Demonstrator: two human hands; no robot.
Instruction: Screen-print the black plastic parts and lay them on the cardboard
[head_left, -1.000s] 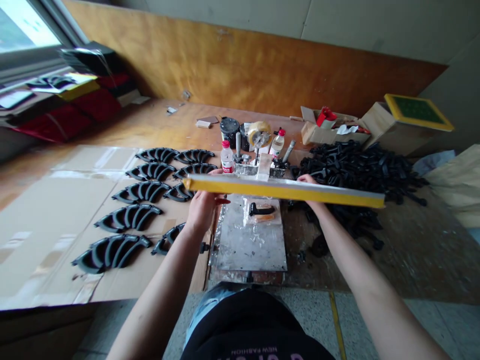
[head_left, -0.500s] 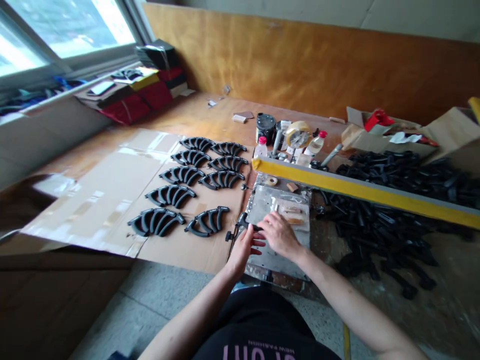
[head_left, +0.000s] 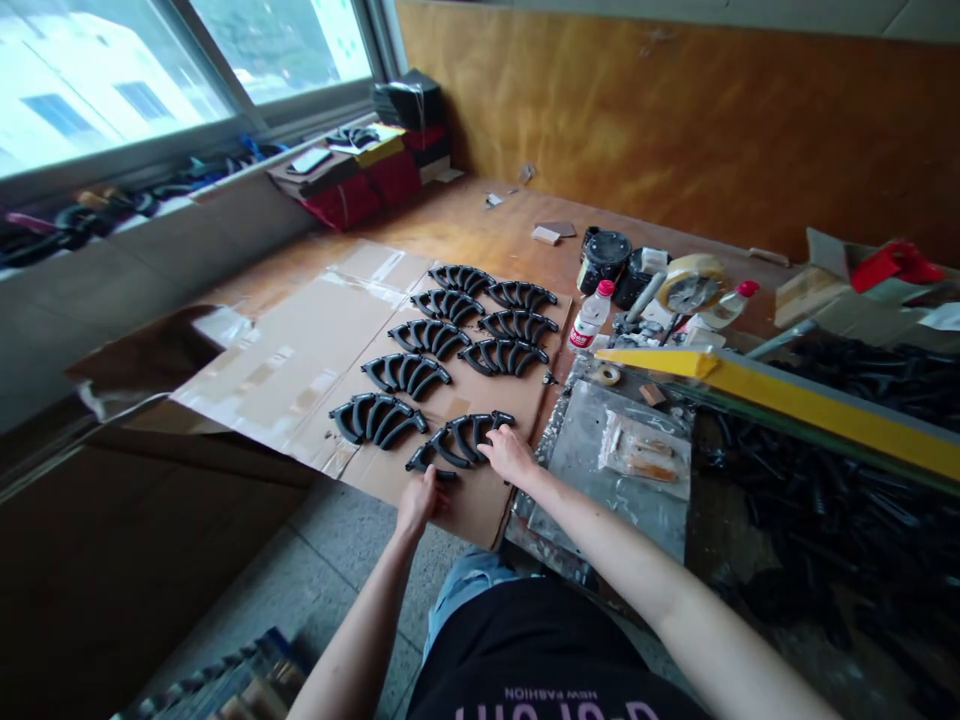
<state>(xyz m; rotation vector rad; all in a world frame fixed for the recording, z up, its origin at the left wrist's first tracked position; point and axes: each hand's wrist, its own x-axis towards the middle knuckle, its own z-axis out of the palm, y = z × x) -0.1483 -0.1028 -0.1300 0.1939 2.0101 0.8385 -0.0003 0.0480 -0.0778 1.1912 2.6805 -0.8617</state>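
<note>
- taking the middle of the view as the clock's centre, we find the nearest fan of black curved pieces at six o'clock, flat on the cardboard.
- at seven o'clock, the left hand seems to pinch a curved part at the fan's near end, thumb uppermost, probably to guide its angle.
- at five o'clock, the right hand rests bent fingers on the fan's other end, perhaps steadying it; we cannot tell whether they pinch anything.
- eight other fans lie in two columns from eight o'clock round to one, spread apart, we judge, so each piece stays separate.
- at four o'clock we see a metal plate just beside the cardboard, and beyond it a loose pile of black parts, likely heaped within reach.
- a yellow-edged bar slants above the plate's far side at three o'clock; a red-capped bottle stands upright near two.
</note>
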